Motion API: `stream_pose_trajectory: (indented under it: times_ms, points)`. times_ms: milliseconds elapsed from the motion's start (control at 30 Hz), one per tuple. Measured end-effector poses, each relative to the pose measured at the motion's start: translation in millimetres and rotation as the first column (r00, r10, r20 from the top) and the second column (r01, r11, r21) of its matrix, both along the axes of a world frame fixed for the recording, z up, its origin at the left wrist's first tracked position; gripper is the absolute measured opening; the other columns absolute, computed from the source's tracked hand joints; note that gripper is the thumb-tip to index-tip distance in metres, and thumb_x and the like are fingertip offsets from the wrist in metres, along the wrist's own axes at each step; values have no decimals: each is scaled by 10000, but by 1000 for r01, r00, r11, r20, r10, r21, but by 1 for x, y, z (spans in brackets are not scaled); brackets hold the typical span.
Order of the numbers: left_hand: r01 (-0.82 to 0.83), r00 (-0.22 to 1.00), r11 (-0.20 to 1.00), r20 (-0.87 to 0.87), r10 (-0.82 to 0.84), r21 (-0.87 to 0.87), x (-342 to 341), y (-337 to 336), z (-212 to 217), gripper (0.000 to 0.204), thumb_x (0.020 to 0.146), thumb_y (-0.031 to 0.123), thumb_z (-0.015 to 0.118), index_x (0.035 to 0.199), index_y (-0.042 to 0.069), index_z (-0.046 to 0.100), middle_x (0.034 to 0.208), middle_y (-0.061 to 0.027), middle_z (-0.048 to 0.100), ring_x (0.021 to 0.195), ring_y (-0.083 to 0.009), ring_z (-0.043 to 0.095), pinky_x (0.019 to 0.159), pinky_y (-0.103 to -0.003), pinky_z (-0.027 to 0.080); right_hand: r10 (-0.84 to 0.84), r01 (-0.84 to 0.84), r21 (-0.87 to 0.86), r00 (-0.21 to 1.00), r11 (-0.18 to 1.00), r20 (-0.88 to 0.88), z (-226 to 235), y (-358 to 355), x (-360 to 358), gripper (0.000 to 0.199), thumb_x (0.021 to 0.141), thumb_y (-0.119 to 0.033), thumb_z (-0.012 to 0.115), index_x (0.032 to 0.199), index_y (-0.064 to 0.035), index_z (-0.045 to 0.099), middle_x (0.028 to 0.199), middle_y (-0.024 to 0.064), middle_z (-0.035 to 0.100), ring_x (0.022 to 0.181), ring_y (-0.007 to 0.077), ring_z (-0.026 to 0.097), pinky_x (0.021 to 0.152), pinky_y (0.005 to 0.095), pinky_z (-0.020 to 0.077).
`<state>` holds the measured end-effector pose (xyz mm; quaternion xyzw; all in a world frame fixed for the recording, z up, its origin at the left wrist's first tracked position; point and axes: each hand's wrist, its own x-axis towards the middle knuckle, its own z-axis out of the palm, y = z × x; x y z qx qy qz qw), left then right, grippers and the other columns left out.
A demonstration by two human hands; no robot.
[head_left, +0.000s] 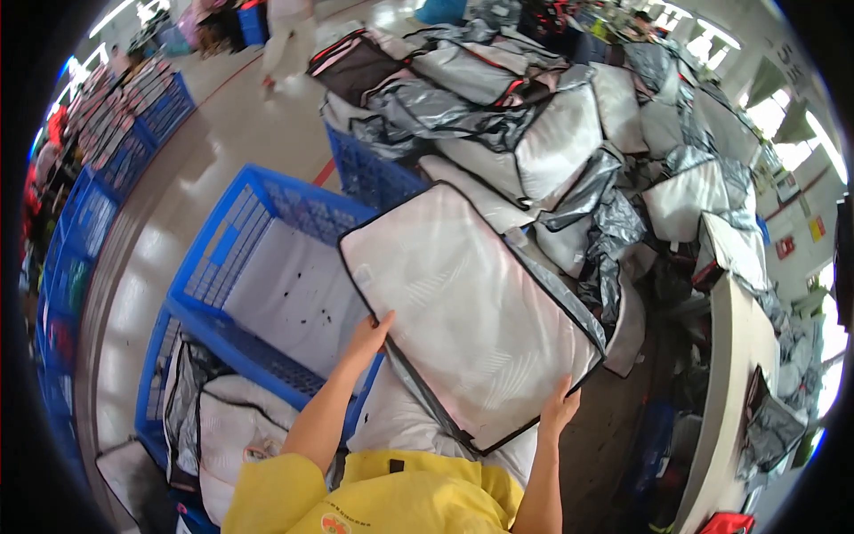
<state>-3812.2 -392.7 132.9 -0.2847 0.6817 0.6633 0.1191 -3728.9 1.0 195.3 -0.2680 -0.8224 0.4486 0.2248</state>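
A flat rectangular bag [467, 311] with a pale, shiny face and black edging is tilted in front of me, over my lap. My left hand [372, 336] is closed on its left edge. At its near right corner my right hand [559, 406] grips the black edging. A strip of grey material shows along the bag's far right side. What lies under the bag is mostly hidden.
A blue plastic crate [200, 298] with a white lining and dark specks stands left of the bag. Pale bags [245, 423] fill another crate below it. Ahead rises a heap of silver and white bags [569, 133]. A cream-coloured board [734, 383] stands at right.
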Motion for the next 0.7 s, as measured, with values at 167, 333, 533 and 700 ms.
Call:
stream_pose_trajectory:
  times_ms: [167, 333, 533, 700]
  points:
    - [79, 995, 985, -50, -88, -153, 3, 6, -23, 732, 894, 654, 633, 1170, -21, 698, 948, -148, 733, 859, -248, 687, 759, -397, 512, -73, 65, 108, 995, 992, 73, -21, 16, 2, 496, 1073, -371, 556, 847, 71, 547, 773, 79, 563, 730, 157, 463, 680, 372, 434]
    - [81, 996, 989, -30, -85, -124, 6, -1, -27, 675, 895, 632, 649, 1083, -13, 708, 892, -118, 706, 824, -239, 660, 731, -392, 487, 11, -12, -21, 1000, 1000, -11, -14, 7, -4, 486, 1074, -386, 555, 1043, 92, 637, 854, 55, 617, 773, 154, 501, 726, 345, 459]
    - [-1, 998, 999, -67, 4, 48, 22, -8, -18, 507, 943, 525, 672, 999, 22, 706, 852, 6, 651, 753, -117, 568, 665, -315, 445, -68, 61, -69, 991, 996, -114, 17, -5, 6, 447, 1082, -342, 538, 1108, 96, 621, 884, 102, 647, 795, 186, 541, 747, 356, 469]
    - [-61, 998, 984, 19, 59, 167, 43, -27, -15, 428, 959, 462, 695, 1001, 36, 699, 882, -7, 661, 759, -108, 594, 671, -294, 480, 114, -113, 18, 990, 993, -85, 32, -20, 10, 327, 1071, -243, 544, 1156, 66, 612, 971, 92, 670, 857, 153, 573, 800, 318, 482]
